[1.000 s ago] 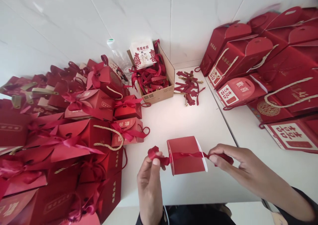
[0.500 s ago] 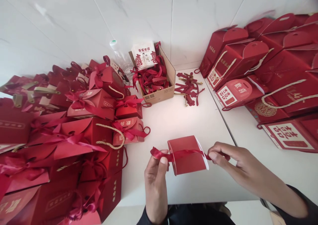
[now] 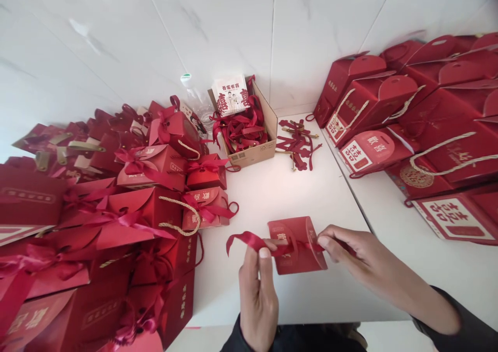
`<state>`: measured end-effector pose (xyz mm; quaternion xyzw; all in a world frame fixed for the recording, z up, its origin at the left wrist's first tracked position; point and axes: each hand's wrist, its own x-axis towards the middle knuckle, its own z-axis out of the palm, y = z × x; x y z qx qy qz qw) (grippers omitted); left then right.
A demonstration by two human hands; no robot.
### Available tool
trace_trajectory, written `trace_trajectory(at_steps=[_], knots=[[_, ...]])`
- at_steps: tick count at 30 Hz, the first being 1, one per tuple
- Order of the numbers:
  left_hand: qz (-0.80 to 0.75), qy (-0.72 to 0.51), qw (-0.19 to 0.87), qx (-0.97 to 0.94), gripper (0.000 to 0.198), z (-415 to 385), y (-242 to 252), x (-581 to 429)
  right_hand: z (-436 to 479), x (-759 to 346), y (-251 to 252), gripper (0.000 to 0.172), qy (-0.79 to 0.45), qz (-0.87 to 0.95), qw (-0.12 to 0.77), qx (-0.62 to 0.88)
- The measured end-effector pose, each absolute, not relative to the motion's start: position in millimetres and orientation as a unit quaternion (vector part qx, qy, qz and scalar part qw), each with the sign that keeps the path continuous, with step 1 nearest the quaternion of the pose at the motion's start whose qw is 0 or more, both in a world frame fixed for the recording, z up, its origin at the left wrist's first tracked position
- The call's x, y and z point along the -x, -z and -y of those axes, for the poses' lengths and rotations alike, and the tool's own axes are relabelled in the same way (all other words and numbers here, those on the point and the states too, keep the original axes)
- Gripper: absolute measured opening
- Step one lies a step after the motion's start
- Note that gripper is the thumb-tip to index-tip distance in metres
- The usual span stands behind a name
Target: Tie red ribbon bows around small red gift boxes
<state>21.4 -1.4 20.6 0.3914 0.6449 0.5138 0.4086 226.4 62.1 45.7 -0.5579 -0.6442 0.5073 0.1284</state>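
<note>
A small red gift box (image 3: 299, 261) with gold print lies at the front of the white table. A dark red ribbon (image 3: 251, 239) crosses it from side to side. My left hand (image 3: 259, 284) pinches the ribbon at the box's left edge, and a loose tail sticks out past the fingers. On the other side, my right hand (image 3: 346, 248) has thumb and fingers closed on the ribbon at the box's right edge. The ribbon's far end is hidden inside the right hand.
Finished red boxes with bows (image 3: 132, 217) are piled on the left. A cardboard box (image 3: 252, 156) of ribbons and cards stands at the back beside a clear bottle (image 3: 194, 95). Loose tasselled strips (image 3: 298, 147) lie right of it. Larger red boxes (image 3: 439, 150) fill the right side.
The box has turned over from a plain face to one with gold print and overlapping flaps. Both hands still hold the ribbon; the left tail now hangs longer. The view has tilted slightly.
</note>
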Motion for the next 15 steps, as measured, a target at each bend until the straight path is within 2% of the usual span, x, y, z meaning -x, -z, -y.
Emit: trace_trajectory(at_steps=[4, 9, 15], knots=[[-0.648, -0.496, 0.411, -0.407, 0.041, -1.1, -23.1, -21.7, -63.9, -219.5, -42.6, 0.047, -0.538, 0.615, 0.139, 0.559], [-0.611, -0.575, 0.444, -0.316, 0.036, -2.7, -22.0, -18.2, -64.2, -221.0, -46.6, 0.045, -0.570, 0.579, 0.146, 0.564], [-0.582, -0.582, 0.473, -0.315, 0.038, -2.8, -25.4, -19.7, -64.7, -226.3, -55.5, 0.031, -0.585, 0.609, 0.120, 0.522]])
